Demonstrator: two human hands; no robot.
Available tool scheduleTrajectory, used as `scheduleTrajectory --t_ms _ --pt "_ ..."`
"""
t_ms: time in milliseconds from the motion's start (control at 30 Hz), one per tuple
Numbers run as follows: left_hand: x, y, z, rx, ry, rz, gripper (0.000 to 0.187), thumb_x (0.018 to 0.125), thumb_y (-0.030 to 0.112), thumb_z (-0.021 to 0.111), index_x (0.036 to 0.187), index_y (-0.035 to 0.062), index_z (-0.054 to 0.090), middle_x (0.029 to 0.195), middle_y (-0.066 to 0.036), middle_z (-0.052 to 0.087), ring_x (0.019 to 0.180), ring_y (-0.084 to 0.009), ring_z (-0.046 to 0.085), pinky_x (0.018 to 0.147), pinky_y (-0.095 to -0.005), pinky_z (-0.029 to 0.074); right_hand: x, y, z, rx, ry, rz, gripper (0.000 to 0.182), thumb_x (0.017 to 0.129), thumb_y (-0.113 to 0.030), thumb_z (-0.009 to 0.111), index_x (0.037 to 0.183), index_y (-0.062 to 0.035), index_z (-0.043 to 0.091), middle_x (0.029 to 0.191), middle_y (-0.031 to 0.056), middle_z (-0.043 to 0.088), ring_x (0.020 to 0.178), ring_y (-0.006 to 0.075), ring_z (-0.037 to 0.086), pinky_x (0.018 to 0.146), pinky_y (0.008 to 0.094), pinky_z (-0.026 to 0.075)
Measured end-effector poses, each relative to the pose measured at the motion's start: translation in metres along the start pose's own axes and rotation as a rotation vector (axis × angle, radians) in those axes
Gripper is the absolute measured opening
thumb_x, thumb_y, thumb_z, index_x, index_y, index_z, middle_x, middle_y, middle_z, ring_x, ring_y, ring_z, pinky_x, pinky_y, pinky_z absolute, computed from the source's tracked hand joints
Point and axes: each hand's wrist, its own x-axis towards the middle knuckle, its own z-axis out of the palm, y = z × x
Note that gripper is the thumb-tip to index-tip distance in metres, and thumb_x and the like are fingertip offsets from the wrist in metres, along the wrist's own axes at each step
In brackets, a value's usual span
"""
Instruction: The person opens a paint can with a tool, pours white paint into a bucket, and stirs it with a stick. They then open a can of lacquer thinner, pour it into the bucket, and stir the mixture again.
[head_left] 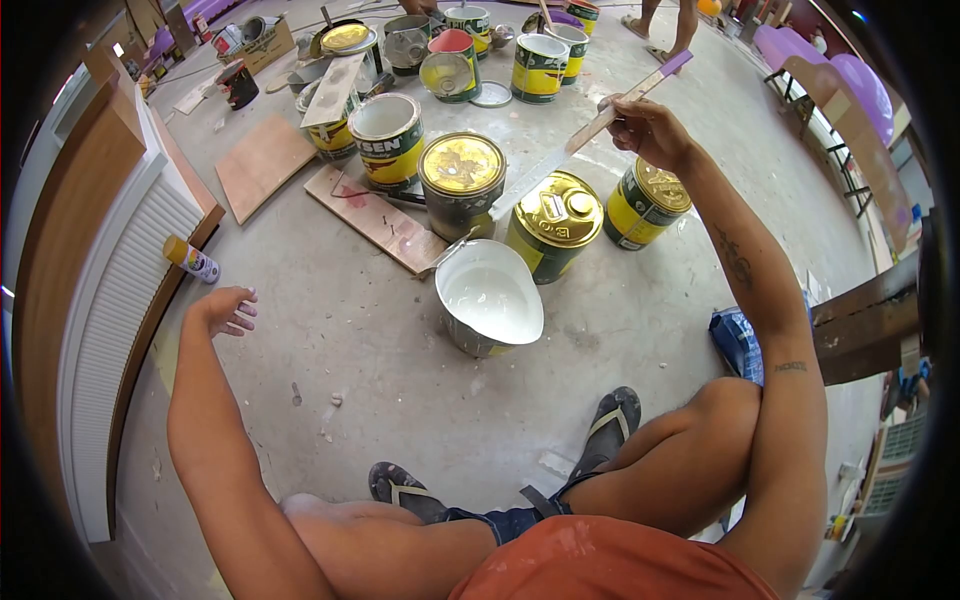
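My right hand grips a wooden stirring stick with a purple upper end. White paint coats its lower part, which slants down to the left, its tip just above the far rim of an open paint can. White paint shows inside that can, whose rim is bent out of round. My left hand hangs in the air with its fingers apart and nothing in them. Closest to it is a spray can with a yellow cap. Two closed cans with gold lids, one shiny and one smeared, stand behind the open can.
Another lidded can stands to the right. Several opened cans, including a white-rimmed one, crowd the floor ahead. A paint-stained board and a plywood piece lie left. A white ribbed panel borders the left side. Another person's legs appear behind.
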Motion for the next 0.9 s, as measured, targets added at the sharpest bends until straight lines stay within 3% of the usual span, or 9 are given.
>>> scheduleTrajectory --t_ms 900 --pt "-0.0002 0.0014 0.0005 -0.009 -0.001 0.022 0.044 0.098 0.038 0.05 0.126 0.0038 0.052 0.112 -0.013 0.059 0.097 -0.0303 0.063 0.086 -0.0477 0.051 0.0041 0.0044 0.0039 -0.009 -0.007 0.012 0.027 0.098 -0.03 0.057 0.112 -0.008 0.064 0.072 -0.0031 0.053 0.065 0.0063 0.047 0.063 0.0241 0.038"
